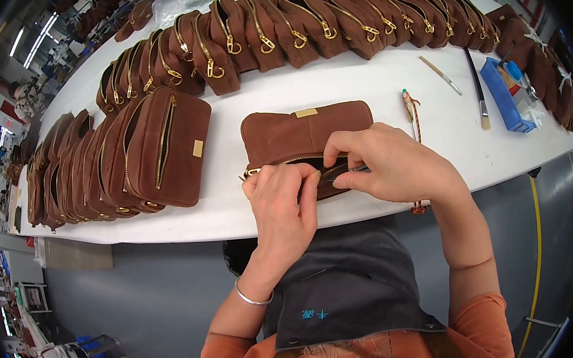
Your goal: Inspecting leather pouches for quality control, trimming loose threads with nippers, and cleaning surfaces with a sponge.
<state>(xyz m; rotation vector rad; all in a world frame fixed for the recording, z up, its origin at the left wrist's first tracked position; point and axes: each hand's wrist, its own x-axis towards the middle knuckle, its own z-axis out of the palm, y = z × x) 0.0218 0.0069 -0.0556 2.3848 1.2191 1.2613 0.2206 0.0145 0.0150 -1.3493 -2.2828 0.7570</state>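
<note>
both hands [341,181] pinch brown pouch's [306,133] near zipper edge.

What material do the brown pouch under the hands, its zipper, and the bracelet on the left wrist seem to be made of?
The brown zippered pouch looks like suede or a suede-like fabric: matte and slightly fuzzy, without shine. Its gold-coloured zipper seems to be metal, as the teeth glint. The thin silver bangle appears to be polished metal, judging by its bright reflection. Both the left hand and the right hand grip the zipper edge.
</note>
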